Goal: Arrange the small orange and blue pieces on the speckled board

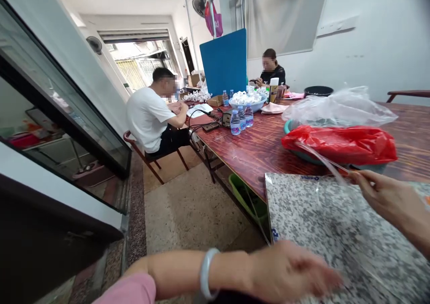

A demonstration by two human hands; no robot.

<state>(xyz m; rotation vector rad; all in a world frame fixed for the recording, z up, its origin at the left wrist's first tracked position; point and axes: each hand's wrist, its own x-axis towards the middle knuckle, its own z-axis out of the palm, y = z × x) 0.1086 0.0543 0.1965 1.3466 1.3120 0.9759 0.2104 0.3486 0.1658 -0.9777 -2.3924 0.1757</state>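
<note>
My right hand [386, 196] is closed, thumb and fingers pinching a thin see-through plastic strip [324, 159]. The strip slants up and left across the front of a red plastic bag [346, 143]. Below lies a speckled grey granite-patterned board [302, 210] at the near end of the table. My left hand [285, 268], with a pale bangle on its wrist, hovers at the board's front left. Motion smears its fingers, so I cannot make out whether they hold anything. Beneath the red bag a teal basin [288, 127] shows in part.
A see-through plastic bag [346, 106] lies behind the red one. Several water bottles [242, 121], a power strip [215, 117] and a basin of white pieces [248, 104] stand farther along the wooden table [235, 149]. Two people sit there. A green bin [240, 196] is underneath.
</note>
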